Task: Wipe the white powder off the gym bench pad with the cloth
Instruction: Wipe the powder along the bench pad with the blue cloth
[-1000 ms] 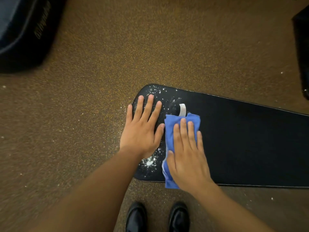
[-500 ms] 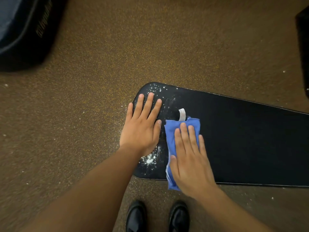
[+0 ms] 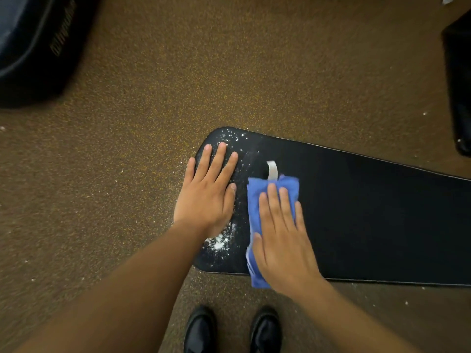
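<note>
A long black bench pad (image 3: 369, 215) stretches from the middle to the right edge. White powder (image 3: 220, 240) lies in a patch near its front left corner, with more specks at the far left corner (image 3: 230, 137). My left hand (image 3: 207, 194) rests flat on the pad's left end, fingers spread, holding nothing. My right hand (image 3: 280, 238) presses flat on a folded blue cloth (image 3: 254, 200) just to its right. A small white tag (image 3: 272, 170) sticks out past the cloth's far edge.
Speckled brown floor (image 3: 127, 174) surrounds the pad, dusted with powder specks near the pad's left end. A dark bag or cushion (image 3: 33, 47) lies at top left. Another black object (image 3: 458, 85) stands at the right edge. My two black shoes (image 3: 232, 329) show below.
My right hand and the cloth have slid slightly to the right and toward me along the pad. My left hand has stayed planted on the pad's left end.
</note>
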Motion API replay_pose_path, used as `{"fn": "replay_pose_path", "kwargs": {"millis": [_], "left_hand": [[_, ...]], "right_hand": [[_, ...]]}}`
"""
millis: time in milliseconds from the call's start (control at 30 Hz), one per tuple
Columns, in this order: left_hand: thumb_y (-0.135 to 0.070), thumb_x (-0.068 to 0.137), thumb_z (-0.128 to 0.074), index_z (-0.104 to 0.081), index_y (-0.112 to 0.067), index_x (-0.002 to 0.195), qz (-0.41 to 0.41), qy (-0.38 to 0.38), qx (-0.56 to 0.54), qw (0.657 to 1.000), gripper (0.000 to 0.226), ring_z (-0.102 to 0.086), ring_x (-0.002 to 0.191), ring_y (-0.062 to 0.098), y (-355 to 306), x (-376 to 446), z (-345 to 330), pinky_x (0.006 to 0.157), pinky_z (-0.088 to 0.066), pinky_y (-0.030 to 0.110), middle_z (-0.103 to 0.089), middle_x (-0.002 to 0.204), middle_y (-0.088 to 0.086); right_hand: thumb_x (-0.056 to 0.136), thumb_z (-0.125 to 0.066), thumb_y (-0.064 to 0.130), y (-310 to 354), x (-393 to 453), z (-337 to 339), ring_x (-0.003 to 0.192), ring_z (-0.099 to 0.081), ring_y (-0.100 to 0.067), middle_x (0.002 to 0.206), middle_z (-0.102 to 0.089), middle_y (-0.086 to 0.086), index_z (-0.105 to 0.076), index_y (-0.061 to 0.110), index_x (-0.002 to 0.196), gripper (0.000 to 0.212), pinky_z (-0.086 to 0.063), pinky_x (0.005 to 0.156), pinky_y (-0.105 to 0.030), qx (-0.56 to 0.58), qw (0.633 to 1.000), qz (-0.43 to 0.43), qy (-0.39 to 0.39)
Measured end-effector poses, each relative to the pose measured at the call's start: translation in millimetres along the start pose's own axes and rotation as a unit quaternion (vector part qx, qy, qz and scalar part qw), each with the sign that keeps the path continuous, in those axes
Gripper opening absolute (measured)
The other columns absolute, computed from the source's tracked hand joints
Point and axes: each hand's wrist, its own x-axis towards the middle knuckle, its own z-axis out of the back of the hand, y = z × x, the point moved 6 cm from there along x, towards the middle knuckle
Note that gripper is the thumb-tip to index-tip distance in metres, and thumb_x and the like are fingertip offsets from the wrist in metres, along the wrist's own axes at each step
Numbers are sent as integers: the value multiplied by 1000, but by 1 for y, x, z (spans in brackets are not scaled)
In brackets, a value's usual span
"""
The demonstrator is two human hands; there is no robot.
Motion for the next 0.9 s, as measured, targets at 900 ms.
{"fn": "replay_pose_path", "kwargs": {"millis": [900], "left_hand": [[-38, 98, -16, -14, -25, 156, -1, -5, -10, 1000, 60, 7, 151, 20, 2, 1, 1, 122, -3, 47, -4, 164, -1]], "right_hand": [[93, -17, 34, 12, 54, 4, 150, 1, -37, 162, -4, -22, -12, -2, 153, 71, -11, 120, -55, -7, 999, -34, -9]]}}
